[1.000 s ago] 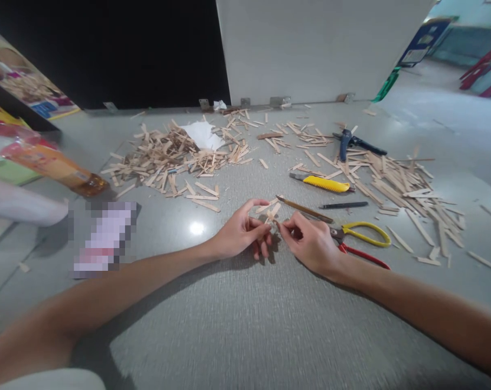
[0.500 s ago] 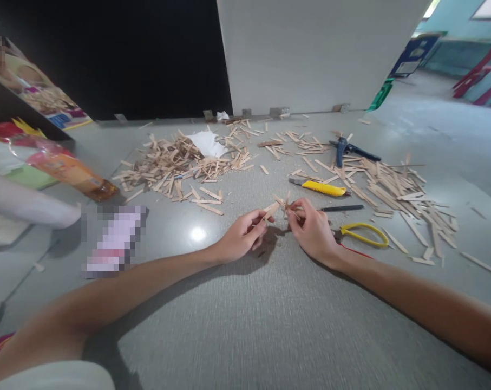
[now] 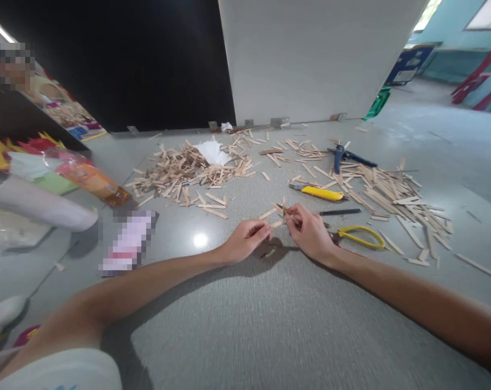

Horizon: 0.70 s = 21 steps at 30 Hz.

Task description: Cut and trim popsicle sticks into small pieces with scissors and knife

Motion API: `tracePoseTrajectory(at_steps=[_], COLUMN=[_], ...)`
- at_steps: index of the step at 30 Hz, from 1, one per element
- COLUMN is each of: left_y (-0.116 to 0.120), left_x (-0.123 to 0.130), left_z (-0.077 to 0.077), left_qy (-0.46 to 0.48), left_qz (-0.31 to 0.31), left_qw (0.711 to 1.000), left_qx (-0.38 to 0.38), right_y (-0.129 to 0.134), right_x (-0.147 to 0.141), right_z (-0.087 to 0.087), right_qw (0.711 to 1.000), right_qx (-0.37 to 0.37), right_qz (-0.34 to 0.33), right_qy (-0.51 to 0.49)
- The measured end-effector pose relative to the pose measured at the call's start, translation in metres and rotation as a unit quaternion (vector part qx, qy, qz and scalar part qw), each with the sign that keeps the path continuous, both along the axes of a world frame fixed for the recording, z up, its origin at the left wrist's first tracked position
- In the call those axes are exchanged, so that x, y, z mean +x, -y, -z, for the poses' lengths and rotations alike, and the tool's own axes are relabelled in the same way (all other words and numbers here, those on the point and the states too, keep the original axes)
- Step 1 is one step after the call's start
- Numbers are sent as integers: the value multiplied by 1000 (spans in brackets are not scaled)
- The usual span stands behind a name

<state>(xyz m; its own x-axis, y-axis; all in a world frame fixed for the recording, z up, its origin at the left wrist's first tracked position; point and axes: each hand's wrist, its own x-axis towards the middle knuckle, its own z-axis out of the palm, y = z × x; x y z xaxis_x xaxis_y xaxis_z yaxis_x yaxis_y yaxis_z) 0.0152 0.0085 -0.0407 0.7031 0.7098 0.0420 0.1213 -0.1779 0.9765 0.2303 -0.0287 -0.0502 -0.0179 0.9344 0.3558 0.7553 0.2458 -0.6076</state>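
Observation:
My left hand (image 3: pixel 249 239) is closed in a pinch just above the grey tabletop. A short pale wooden stick (image 3: pixel 275 223) shows at its fingertips, pointing toward the other hand. My right hand (image 3: pixel 310 232) pinches a small bundle of thin wood pieces (image 3: pixel 285 210), some sticking up past thumb and forefinger. How those pieces join is too small to make out. Beside the right hand lie a black rod-like tool (image 3: pixel 340 212) and yellow-handled pliers (image 3: pixel 361 237), their jaws partly hidden by the hand. A yellow utility knife (image 3: pixel 322 193) rests just beyond.
A heap of wooden sticks (image 3: pixel 176 173) with white paper (image 3: pixel 213 153) lies back left; more sticks (image 3: pixel 391 195) spread right, near a dark blue tool (image 3: pixel 351 157). Left are a blurred-out pink item (image 3: pixel 129 241), a bottle (image 3: pixel 93 179) and a white roll (image 3: pixel 46 203). Panels stand behind.
My left hand has tilted, and its stick now points lower and shows less. The right hand keeps its pinch on the wood pieces. The whole view has shifted slightly.

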Motion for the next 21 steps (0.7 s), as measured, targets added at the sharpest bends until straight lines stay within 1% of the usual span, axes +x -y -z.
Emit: tracePoseTrajectory(at_steps=[4,10,17,21], left_y=[1,2,3,4], left_x=[1,1,1,1], left_z=[-2,0,-1,-1], left_qy=[-4,16,5,4], left_qz=[-3,-21,-37,-46], left_qw=[1000,1000,999,999], left_qx=[23,15,2,7], right_y=[0,1,1,1], right_x=[0,1,1,0], right_z=[0,0,0,-2], right_qw=[1000,1000,1000,1000], right_qx=[3,2,1,4], right_qz=[-3,-7,-13,-16], right_qy=[9,17,16,19])
